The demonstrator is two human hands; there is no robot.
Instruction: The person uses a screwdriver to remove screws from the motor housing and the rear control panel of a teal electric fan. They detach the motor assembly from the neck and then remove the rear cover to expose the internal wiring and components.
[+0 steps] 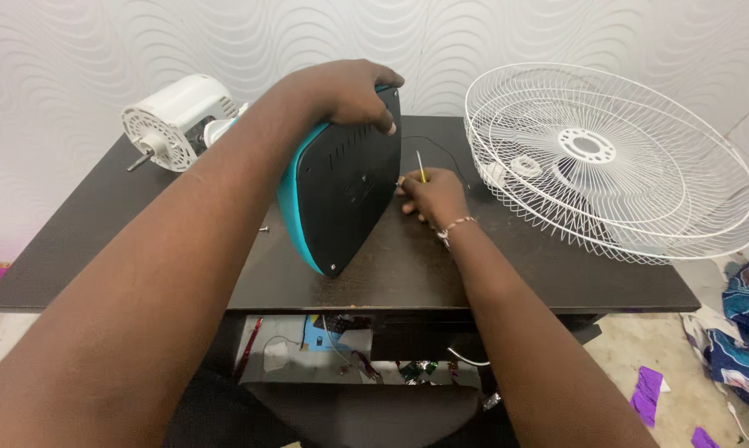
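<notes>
**Fan base held on edge, tool at its side**

At mid-frame the right hand point(431, 197) is clenched round a thin yellow tool point(421, 167), its tip at the right edge of the base point(341, 187). The black-and-teal base stands tilted on edge on the dark table point(540, 274). The left hand point(349, 90) grips its top edge. Farther back, a white motor point(175, 123) lies upper left; white grilles point(611, 162) sit upper right.

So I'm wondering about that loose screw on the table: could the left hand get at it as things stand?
Probably not at once: the left hand is holding the teal fan base on edge. The small screw lies bare beneath that forearm, nothing covering it.
</notes>
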